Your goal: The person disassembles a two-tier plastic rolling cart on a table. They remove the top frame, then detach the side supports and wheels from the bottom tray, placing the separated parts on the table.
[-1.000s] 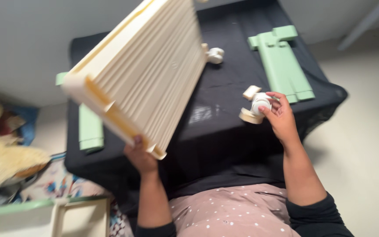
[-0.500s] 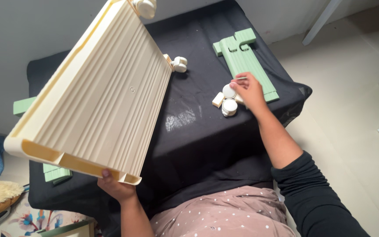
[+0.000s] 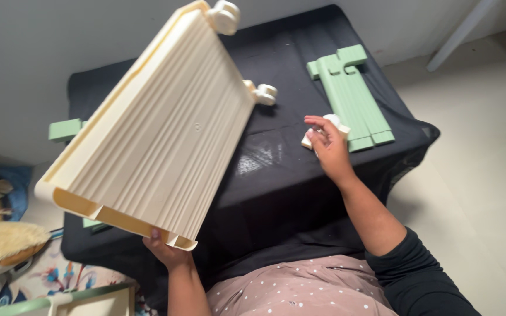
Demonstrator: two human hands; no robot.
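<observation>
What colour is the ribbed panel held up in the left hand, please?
Cream, with deeper yellow inside its edge channels; the ribbed panel, gripped by the left hand, shows in the head view.

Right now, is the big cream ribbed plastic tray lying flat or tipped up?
Tipped up: the cream ribbed tray is held off the black-covered table by the left hand.

Cream ribbed tray (image 3: pixel 159 131) with cream casters (image 3: pixel 225 15), left; black cloth (image 3: pixel 288 175) over the table; pale green panel (image 3: pixel 352 96), far right; second green piece (image 3: pixel 65 129), far left; pink white-dotted garment (image 3: pixel 300 289), near; black sleeve (image 3: pixel 423 287).
</observation>
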